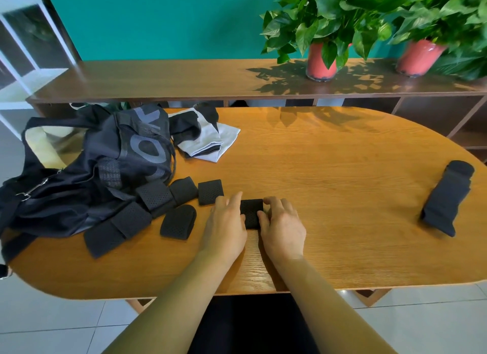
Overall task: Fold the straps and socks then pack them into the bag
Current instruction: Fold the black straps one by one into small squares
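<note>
Black perforated strap (251,211), folded into a short block, lies low in the middle of the frame on the wooden table (329,185), and I have both hands at it. My left hand (226,224) sits against its left side: the fingers reach forward nearly straight and loose, and only the thumb touches the strap's edge. My right hand (284,225) has more of a hold, with the fingers curled over the far right corner and the thumb pressed onto the near part, so the strap is pinched between them.

Just left of my hands lie the other straps (178,222), all folded; some are on bare wood and some rest against the bag (131,153). The bag is black with grey lettering, slumped at the left of the frame, its mouth open toward the upper left.

Behind the bag, touching it, is a loose heap of grey-and-black socks (210,140). Well apart, at the right edge of the frame, a dark sock (445,198) lies folded into a long bundle.

Across the top runs a brown shelf (171,79) carrying two leafy plants in red pots (320,63).
</note>
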A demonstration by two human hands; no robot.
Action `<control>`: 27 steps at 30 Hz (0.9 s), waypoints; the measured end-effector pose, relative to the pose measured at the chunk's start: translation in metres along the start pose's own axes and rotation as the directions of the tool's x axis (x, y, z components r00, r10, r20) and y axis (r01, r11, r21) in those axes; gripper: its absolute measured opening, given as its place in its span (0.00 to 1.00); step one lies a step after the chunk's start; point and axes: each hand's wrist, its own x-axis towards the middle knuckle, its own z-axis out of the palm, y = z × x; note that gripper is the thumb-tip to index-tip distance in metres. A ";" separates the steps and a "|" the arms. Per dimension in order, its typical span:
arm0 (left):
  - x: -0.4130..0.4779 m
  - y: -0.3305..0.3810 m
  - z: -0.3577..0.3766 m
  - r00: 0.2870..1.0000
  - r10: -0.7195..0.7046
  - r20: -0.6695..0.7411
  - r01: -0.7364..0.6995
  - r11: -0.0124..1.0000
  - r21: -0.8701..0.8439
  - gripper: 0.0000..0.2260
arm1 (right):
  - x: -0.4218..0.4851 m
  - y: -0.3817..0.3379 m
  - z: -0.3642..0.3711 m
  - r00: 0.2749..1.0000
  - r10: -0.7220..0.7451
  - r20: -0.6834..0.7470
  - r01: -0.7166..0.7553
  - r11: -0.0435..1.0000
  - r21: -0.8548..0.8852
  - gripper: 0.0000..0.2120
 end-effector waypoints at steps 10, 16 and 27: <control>0.000 -0.008 -0.002 0.979 0.119 0.164 -0.143 0.979 0.146 0.21 | -0.010 0.008 -0.009 0.974 -0.224 0.017 0.225 0.973 -0.057 0.03; -0.007 0.002 -0.007 0.986 -0.004 0.170 0.039 0.978 -0.205 0.20 | -0.010 -0.007 -0.015 0.989 0.081 0.121 -0.078 0.996 -0.031 0.15; -0.011 -0.020 -0.033 0.997 -0.069 0.030 0.074 0.970 -0.230 0.17 | 0.000 -0.037 -0.001 0.928 0.154 0.338 -0.257 0.923 0.286 0.18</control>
